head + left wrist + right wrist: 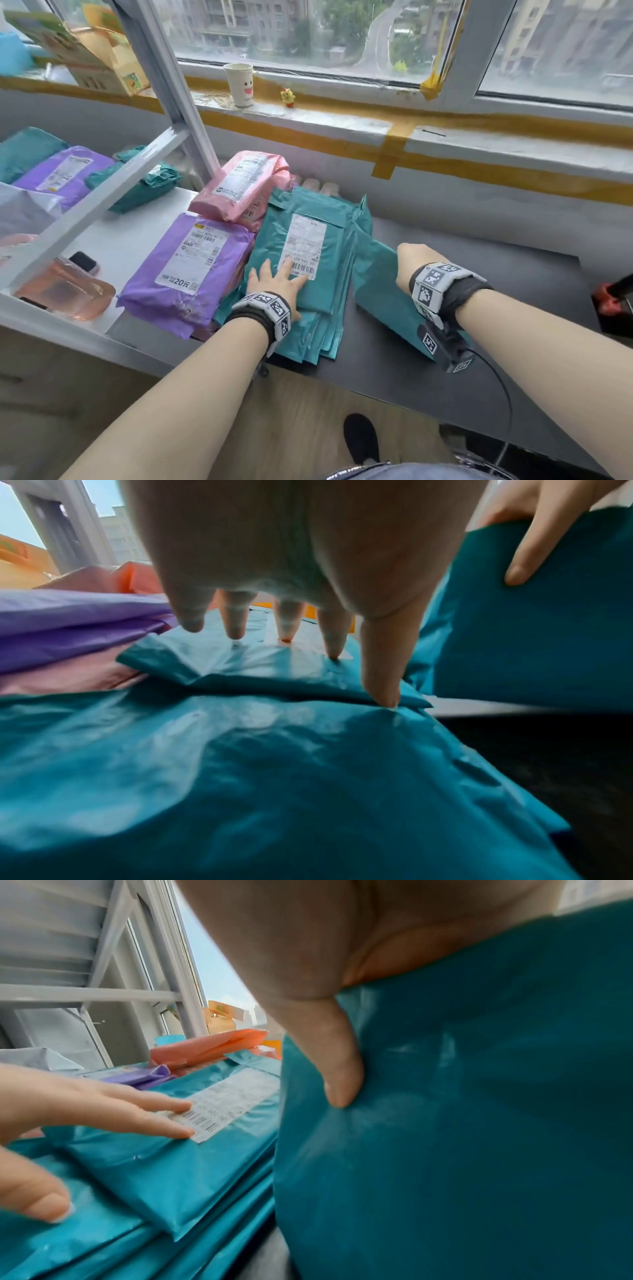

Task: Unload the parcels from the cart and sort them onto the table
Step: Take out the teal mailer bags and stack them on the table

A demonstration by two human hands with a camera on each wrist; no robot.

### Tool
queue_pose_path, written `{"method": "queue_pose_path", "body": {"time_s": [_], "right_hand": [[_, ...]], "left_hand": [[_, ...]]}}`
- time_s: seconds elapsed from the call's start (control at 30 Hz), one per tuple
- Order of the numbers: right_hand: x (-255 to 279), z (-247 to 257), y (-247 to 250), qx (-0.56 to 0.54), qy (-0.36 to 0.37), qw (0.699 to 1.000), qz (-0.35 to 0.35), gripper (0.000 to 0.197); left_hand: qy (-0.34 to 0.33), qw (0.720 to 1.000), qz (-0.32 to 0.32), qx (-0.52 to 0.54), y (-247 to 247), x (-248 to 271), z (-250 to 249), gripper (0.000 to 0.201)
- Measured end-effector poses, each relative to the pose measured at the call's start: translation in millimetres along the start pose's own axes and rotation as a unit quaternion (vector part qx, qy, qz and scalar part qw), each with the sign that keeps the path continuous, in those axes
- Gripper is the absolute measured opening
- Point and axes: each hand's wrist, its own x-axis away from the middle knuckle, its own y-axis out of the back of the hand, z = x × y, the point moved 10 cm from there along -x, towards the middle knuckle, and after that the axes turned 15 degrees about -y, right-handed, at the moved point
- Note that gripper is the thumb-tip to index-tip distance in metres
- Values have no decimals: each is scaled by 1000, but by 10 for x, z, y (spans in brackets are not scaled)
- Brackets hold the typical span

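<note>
A stack of teal mailer parcels [308, 274] lies on the dark table [479, 342], the top one bearing a white label [303, 246]. My left hand [274, 279] lies flat on that top parcel [240, 764], fingers straight and spread [143, 1110]. Just to the right, my right hand [414, 262] grips the top edge of another teal parcel [383, 294], held tilted on edge against the stack; the thumb presses its near face [342, 1085]. A purple parcel [185, 270] and a pink parcel [243, 186] lie left of the stack.
A white rack [102, 195] at left holds more purple and teal parcels [58, 171]. The windowsill [342, 116] behind carries a paper cup [239, 84] and a small yellow figure [288, 97]. A red and black object [613, 301] sits at the table's right edge.
</note>
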Motion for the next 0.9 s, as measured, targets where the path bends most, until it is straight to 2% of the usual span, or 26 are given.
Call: {"method": "queue_pose_path", "body": {"time_s": [0.13, 0.23, 0.33, 0.4, 0.47, 0.5, 0.57, 0.6, 0.63, 0.67, 0.7, 0.73, 0.77, 0.83, 0.9], "right_hand": [[61, -33, 393, -59, 4, 994, -97, 13], [191, 91, 697, -95, 31, 979, -176, 22], [337, 325, 855, -133, 100, 965, -203, 24], [367, 464, 889, -163, 139, 954, -211, 26], [366, 591, 890, -213, 179, 934, -224, 28], [377, 662, 885, -245, 205, 918, -235, 27], [385, 796, 807, -297, 252, 889, -241, 25], [353, 857, 714, -311, 260, 886, -227, 27], [297, 922, 579, -303, 257, 896, -200, 30], [230, 991, 406, -275, 254, 913, -163, 32], [161, 1058, 215, -241, 256, 928, -124, 33], [96, 1117, 32, -212, 262, 938, -86, 33], [32, 1160, -122, -192, 265, 943, -52, 33], [-75, 1209, -334, -164, 261, 951, 7, 35], [-133, 1225, -447, -145, 252, 955, 53, 36]], "left_hand": [[40, 999, -20, -5, 34, 66, 137, 78], [71, 995, -69, 16, 92, 143, 209, 68], [91, 981, -150, 81, 205, 251, 312, 51], [113, 951, -219, 185, 282, 347, 448, 39], [116, 888, -288, 339, 293, 414, 579, 26], [114, 845, -319, 415, 310, 466, 630, 26], [138, 736, -372, 548, 288, 582, 767, 27], [154, 680, -385, 604, 256, 643, 827, 30], [166, 635, -389, 647, 227, 700, 864, 33], [177, 604, -389, 673, 178, 734, 925, 35], [185, 588, -386, 686, 144, 770, 960, 36], [188, 587, -386, 686, 130, 796, 994, 35], [194, 621, -387, 653, 144, 829, 1028, 35], [206, 742, -378, 514, 248, 893, 1071, 37], [202, 845, -358, 342, 435, 940, 972, 38]]}}
